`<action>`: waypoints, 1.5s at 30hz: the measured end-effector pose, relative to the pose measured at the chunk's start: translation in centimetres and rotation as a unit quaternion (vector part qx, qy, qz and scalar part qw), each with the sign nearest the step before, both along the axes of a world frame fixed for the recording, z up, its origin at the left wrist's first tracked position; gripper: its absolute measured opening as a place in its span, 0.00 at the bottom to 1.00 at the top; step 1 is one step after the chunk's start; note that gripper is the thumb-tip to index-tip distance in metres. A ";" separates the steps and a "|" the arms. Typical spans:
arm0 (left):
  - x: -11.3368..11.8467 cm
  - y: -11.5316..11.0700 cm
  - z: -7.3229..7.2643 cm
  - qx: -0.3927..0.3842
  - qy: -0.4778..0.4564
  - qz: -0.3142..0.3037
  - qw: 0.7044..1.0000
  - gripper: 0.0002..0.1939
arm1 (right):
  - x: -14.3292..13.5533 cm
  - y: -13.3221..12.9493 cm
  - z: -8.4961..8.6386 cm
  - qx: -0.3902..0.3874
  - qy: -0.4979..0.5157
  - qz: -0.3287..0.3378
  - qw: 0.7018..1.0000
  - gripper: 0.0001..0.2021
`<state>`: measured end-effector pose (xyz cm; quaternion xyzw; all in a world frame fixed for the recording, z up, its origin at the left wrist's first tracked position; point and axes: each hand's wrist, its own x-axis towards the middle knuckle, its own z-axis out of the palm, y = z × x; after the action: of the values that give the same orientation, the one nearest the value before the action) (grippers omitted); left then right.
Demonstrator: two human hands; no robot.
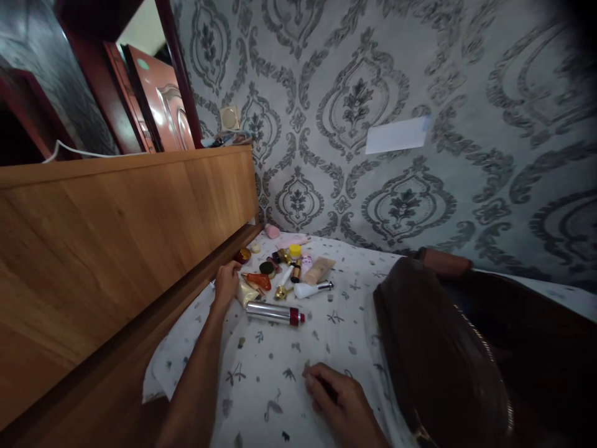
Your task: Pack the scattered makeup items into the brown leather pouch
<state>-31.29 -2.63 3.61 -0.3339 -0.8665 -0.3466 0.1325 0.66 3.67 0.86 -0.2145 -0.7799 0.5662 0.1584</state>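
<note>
left hand: the left hand (227,281) reaches to the near-left edge of the cluster, fingers bent downward; whether they pinch anything i cannot tell.
right hand: the right hand (339,398) is low over the sheet, fingers curled in and thumb close to the forefinger; whether something small sits between them i cannot tell.
beside the left fingers: a flat cream-yellow packet (247,294), just right of the hand; a round amber jar (243,255) lies just beyond.
nearest the right hand: a long silver cylinder with a red end (270,312), lying on its side, well apart from that hand.
middle of the cluster: a tapered orange-red bottle (259,282), a round dark-green-lidded jar (267,269) and a small black-and-gold bottle (296,272).
right of the cluster: a white bottle with a silver tip (310,289) and a flat beige tube (319,270).
far side: a round yellow-lidded jar (295,251).
under everything: a white leaf-patterned sheet (261,386).
right side: a dark brown zippered bag (433,348).
left side: a light brown wooden panel (140,224).
behind: grey damask wallpaper (345,180).
</note>
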 end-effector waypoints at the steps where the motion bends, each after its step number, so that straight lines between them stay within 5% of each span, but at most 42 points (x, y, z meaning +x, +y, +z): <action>1: 0.1 0.0 -0.1 -0.018 0.003 -0.001 1.000 0.16 | 0.0 0.0 0.1 0.001 -0.001 0.000 1.000 0.18; 14: 2.0 0.8 -0.4 -0.174 0.027 -0.048 0.983 0.17 | 0.1 0.0 0.2 -0.004 0.006 0.006 1.000 0.17; 29: 3.3 0.0 2.3 -0.316 -0.002 -0.138 0.939 0.18 | 0.1 0.0 -0.5 0.022 0.015 0.014 1.000 0.16; 41: 3.8 0.7 2.2 -0.270 -0.004 -0.207 0.940 0.08 | -0.1 0.1 -0.9 0.029 0.011 0.004 1.000 0.14; 45: 3.7 0.6 2.3 -0.155 -0.022 -0.255 0.954 0.08 | 0.1 -0.1 -0.1 0.030 0.022 0.002 0.999 0.14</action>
<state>-27.54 -2.01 5.88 -0.5523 -0.7985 -0.2374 -0.0330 0.74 3.62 0.72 -0.1951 -0.7935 0.5474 0.1808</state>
